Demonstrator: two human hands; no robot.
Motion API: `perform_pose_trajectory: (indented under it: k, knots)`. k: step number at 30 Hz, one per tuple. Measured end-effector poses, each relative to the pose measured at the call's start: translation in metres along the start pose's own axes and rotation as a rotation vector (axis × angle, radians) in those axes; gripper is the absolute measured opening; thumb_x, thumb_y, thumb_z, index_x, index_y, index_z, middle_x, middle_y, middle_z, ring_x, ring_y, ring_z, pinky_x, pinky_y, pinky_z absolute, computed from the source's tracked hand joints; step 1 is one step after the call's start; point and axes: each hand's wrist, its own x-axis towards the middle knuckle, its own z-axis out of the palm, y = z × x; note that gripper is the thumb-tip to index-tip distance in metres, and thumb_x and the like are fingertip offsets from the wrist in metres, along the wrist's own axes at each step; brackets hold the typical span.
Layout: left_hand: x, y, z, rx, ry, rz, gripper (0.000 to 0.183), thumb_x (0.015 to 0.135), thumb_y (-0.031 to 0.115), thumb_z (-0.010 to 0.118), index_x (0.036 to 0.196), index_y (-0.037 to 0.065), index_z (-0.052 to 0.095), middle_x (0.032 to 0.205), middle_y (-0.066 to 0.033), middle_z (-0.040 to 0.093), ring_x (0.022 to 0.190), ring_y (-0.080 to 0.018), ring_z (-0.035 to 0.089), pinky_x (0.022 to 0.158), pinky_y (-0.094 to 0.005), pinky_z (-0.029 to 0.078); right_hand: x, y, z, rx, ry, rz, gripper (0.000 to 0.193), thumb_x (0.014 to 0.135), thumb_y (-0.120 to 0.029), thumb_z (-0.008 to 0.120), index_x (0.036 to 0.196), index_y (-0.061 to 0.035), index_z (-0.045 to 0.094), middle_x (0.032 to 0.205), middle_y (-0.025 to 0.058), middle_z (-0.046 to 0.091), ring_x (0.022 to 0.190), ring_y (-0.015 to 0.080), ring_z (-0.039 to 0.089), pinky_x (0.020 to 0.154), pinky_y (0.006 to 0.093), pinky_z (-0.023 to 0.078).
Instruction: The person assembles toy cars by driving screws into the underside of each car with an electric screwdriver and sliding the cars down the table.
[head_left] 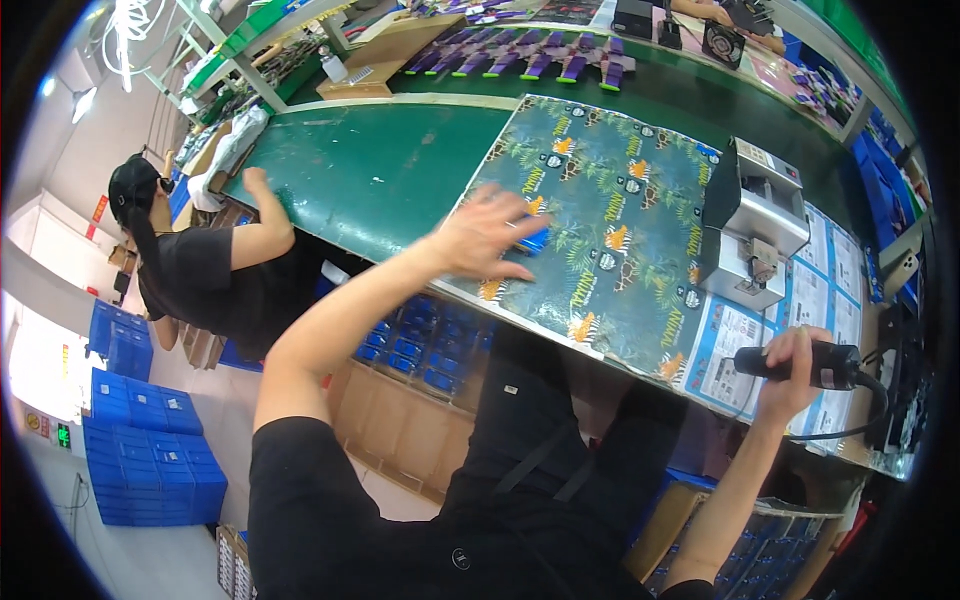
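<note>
My left hand (490, 235) is stretched over the patterned mat with its fingers spread, slightly smeared by motion. Beside and partly under its fingers lies a small blue piece (536, 237); its shape is partly hidden. At the right, my right hand (792, 362) is closed around a black corded electric screwdriver (832, 366), held level above a printed sheet (730, 335). The tool's cable (882, 405) loops down on its right. Past this hand stand two silver and black box-shaped screw feeders (780, 212), one nearer than the other.
The animal-print mat (600, 200) covers the bench beside a green belt (390, 160). Purple and green parts (540, 55) lie in a row at the back. A co-worker (215, 245) works at the left. Blue crates (150, 465) stand on the floor; a fan (722, 42) sits far right.
</note>
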Motion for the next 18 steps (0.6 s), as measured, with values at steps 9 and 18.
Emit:
perform_pose_trajectory:
  k: [9, 18]
  knots:
    - [-0.054, -0.015, -0.027, 0.091, 0.189, -0.260, 0.073, 0.080, 0.038, 0.077, 0.141, 0.010, 0.048, 0.152, -0.0195, 0.037, 0.141, -0.0393, 0.035, 0.114, -0.0536, 0.029, 0.005, 0.003, -0.010, 0.028, -0.024, -0.007, 0.010, 0.093, -0.008, 0.060, 0.096, -0.0017, 0.052, 0.065, 0.0036, 0.048, 0.054, 0.0123, 0.046, 0.056, 0.0260, 0.042]
    - [0.282, 0.140, -0.056, -0.280, 0.728, 0.255, 0.029, 0.077, 0.003, 0.071, 0.105, 0.004, 0.067, 0.121, -0.0149, 0.064, 0.116, -0.0371, 0.057, 0.097, -0.0451, 0.045, 0.002, -0.007, 0.007, 0.100, -0.089, 0.125, 0.020, 0.082, 0.006, 0.074, 0.094, -0.0028, 0.061, 0.080, 0.0007, 0.062, 0.069, 0.0067, 0.060, 0.060, 0.0221, 0.049]
